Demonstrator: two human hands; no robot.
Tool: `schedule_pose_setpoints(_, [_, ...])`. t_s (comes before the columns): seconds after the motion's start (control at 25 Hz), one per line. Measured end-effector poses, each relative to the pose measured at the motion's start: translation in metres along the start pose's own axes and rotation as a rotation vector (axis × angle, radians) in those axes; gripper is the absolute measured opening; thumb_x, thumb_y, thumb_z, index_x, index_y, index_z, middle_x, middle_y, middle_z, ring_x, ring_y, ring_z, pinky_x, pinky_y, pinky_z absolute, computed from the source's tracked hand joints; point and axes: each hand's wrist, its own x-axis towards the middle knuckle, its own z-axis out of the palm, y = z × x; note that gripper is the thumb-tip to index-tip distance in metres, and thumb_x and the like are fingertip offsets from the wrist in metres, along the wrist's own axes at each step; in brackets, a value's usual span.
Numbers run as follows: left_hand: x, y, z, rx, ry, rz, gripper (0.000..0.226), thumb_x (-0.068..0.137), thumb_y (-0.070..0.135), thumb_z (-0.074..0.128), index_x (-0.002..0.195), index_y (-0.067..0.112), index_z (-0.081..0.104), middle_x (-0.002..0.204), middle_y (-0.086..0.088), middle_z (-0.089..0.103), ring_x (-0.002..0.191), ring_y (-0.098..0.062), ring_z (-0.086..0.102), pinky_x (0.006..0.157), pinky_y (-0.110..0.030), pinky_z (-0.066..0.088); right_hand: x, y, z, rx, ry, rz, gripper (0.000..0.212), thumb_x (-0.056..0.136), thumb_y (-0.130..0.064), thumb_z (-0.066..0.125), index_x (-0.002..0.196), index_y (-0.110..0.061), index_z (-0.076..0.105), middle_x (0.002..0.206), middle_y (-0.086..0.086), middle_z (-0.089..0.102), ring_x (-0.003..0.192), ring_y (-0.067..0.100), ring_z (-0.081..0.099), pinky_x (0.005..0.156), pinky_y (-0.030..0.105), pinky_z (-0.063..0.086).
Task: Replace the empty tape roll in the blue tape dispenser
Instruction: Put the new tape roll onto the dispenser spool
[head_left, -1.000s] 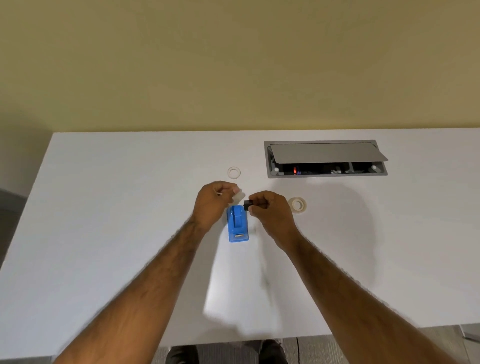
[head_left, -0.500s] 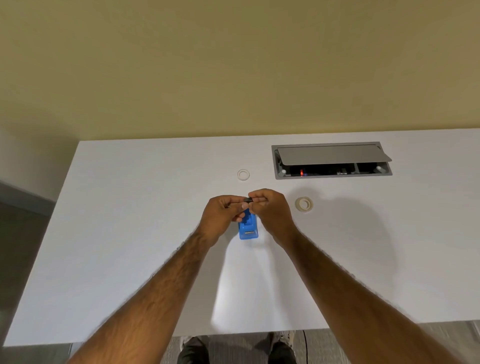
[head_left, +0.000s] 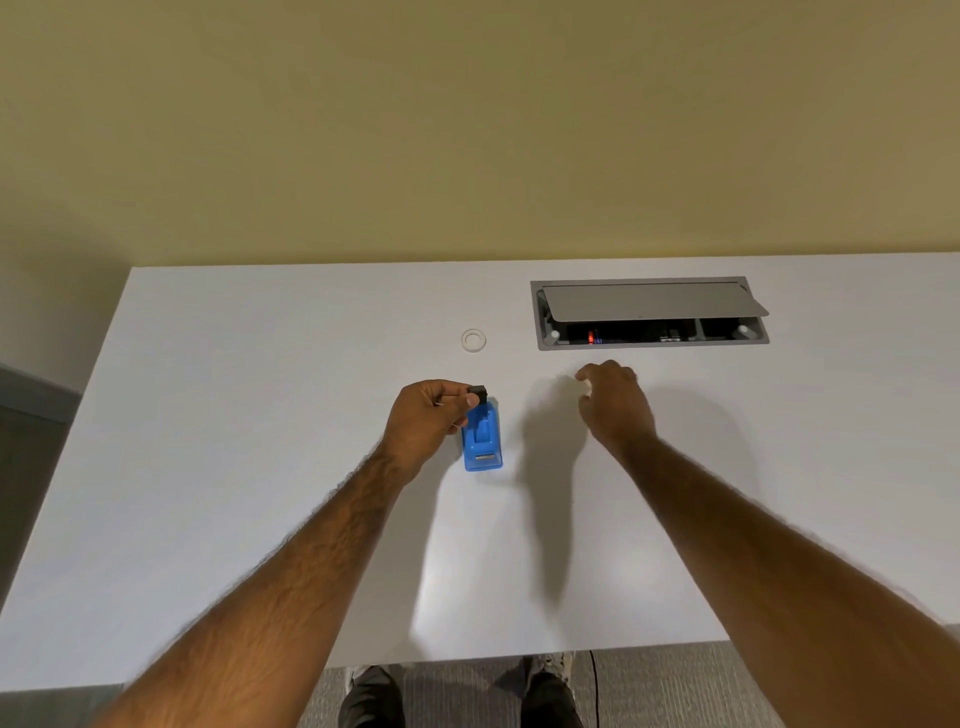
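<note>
Head view: left hand fingers pinch black spindle; right hand hovers, fingers loosely curled.

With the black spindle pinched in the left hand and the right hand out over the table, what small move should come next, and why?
Probably: the right hand closes on the tape roll it seems to cover; that roll is hidden now. The left hand holds the black spindle bare above the blue dispenser, and the ring farther back looks like the empty core.

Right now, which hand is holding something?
The left hand: it pinches a small black spindle above the blue tape dispenser. The right hand hovers, holding nothing visible.
</note>
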Motion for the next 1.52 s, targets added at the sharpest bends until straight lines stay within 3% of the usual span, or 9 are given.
schedule_pose_setpoints(0.32, [0.003, -0.003, -0.013, 0.000, -0.005, -0.004, 0.011, 0.089, 0.018, 0.072, 0.090, 0.027, 0.079, 0.079, 0.010, 0.078, 0.065, -0.004, 0.065, 0.063, -0.016, 0.054, 0.006, 0.020, 0.016, -0.099, -0.255, 0.033, 0.061, 0.084, 0.001, 0.055, 0.140, -0.021, 0.046, 0.135, 0.013, 0.045, 0.122, 0.034, 0.045, 0.097, 0.047, 0.050])
schedule_pose_setpoints(0.56, [0.002, -0.002, -0.021, -0.020, 0.014, -0.006, 0.009, 0.088, 0.019, 0.073, 0.091, 0.027, 0.079, 0.081, 0.011, 0.079, 0.066, -0.004, 0.066, 0.063, -0.015, 0.055, -0.010, 0.012, 0.031, -0.153, -0.154, -0.019, 0.051, 0.084, 0.006, 0.042, 0.129, -0.017, 0.052, 0.118, 0.013, 0.048, 0.109, 0.031, 0.048, 0.082, 0.043, 0.054])
schedule_pose_setpoints(0.68, [0.000, 0.002, -0.020, -0.023, 0.010, 0.002, 0.009, 0.088, 0.019, 0.074, 0.090, 0.026, 0.078, 0.079, 0.012, 0.078, 0.064, -0.002, 0.066, 0.062, -0.014, 0.054, -0.017, -0.003, 0.033, 0.050, -0.122, 0.019, 0.047, 0.085, -0.001, 0.048, 0.128, -0.019, 0.055, 0.120, 0.011, 0.052, 0.111, 0.030, 0.053, 0.088, 0.039, 0.052])
schedule_pose_setpoints(0.88, [-0.001, 0.009, -0.016, -0.007, 0.008, 0.010, 0.009, 0.089, 0.019, 0.073, 0.096, 0.021, 0.079, 0.079, 0.011, 0.078, 0.064, -0.002, 0.066, 0.062, -0.015, 0.054, -0.018, -0.060, 0.016, 0.472, -0.076, -0.110, 0.046, 0.078, -0.005, 0.062, 0.121, -0.022, 0.064, 0.120, 0.000, 0.065, 0.109, 0.018, 0.059, 0.098, 0.034, 0.049])
schedule_pose_setpoints(1.12, [-0.004, 0.023, -0.013, 0.003, 0.040, 0.025, 0.015, 0.089, 0.021, 0.074, 0.102, 0.015, 0.078, 0.083, 0.003, 0.078, 0.065, -0.006, 0.067, 0.065, -0.020, 0.055, -0.022, -0.094, -0.003, 0.814, -0.139, -0.109, 0.033, 0.088, -0.017, 0.067, 0.121, -0.015, 0.065, 0.120, 0.002, 0.066, 0.108, 0.020, 0.061, 0.093, 0.040, 0.056])
schedule_pose_setpoints(1.32, [-0.006, 0.033, -0.014, 0.004, 0.029, 0.053, 0.013, 0.089, 0.021, 0.073, 0.100, 0.017, 0.078, 0.085, 0.001, 0.078, 0.067, -0.009, 0.067, 0.065, -0.021, 0.054, -0.027, -0.102, -0.014, 1.039, -0.260, -0.123, 0.030, 0.090, -0.015, 0.067, 0.121, -0.017, 0.066, 0.112, 0.001, 0.066, 0.104, 0.023, 0.065, 0.076, 0.027, 0.060])
schedule_pose_setpoints(1.52, [-0.008, 0.037, -0.015, 0.010, 0.013, 0.066, 0.007, 0.088, 0.022, 0.075, 0.093, 0.022, 0.079, 0.080, 0.006, 0.077, 0.066, -0.007, 0.067, 0.064, -0.020, 0.054, -0.026, -0.104, -0.019, 1.100, -0.324, -0.111, 0.035, 0.087, -0.014, 0.071, 0.122, -0.017, 0.065, 0.118, 0.012, 0.064, 0.103, 0.024, 0.068, 0.080, 0.033, 0.061])
